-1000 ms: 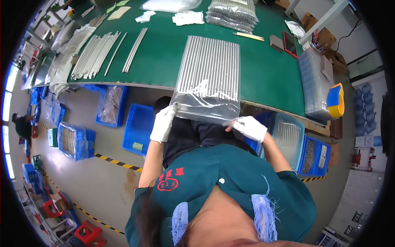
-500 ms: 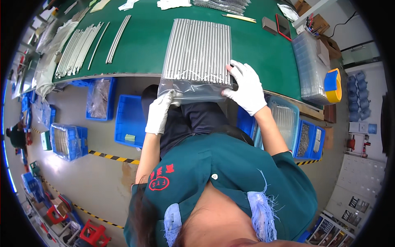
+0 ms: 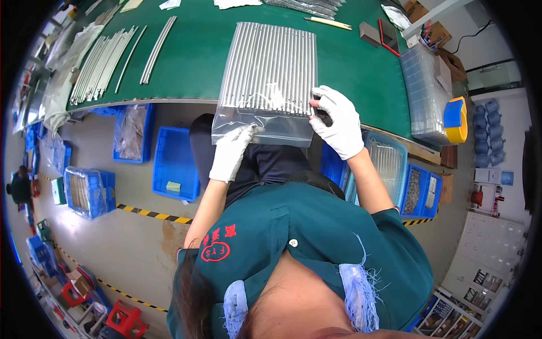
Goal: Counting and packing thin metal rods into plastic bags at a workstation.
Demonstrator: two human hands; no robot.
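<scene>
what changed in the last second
The right hand let go of the near right corner of the clear plastic bag and moved forward along its right edge, beside the metal rods. The left hand shifted rightward along the near edge. The utility knife stayed put.

A clear plastic bag (image 3: 291, 133) lay flat on my bench (image 3: 195, 62), packed with slim, silvery rods (image 3: 270, 68) set side by side in a single close row, their lengths pointing away from me. Glare streaked the plastic over the rods' near ends. The bag's slack, rod-free end jutted toward me past the bench edge, creased beneath my left hand (image 3: 231, 153).
</scene>
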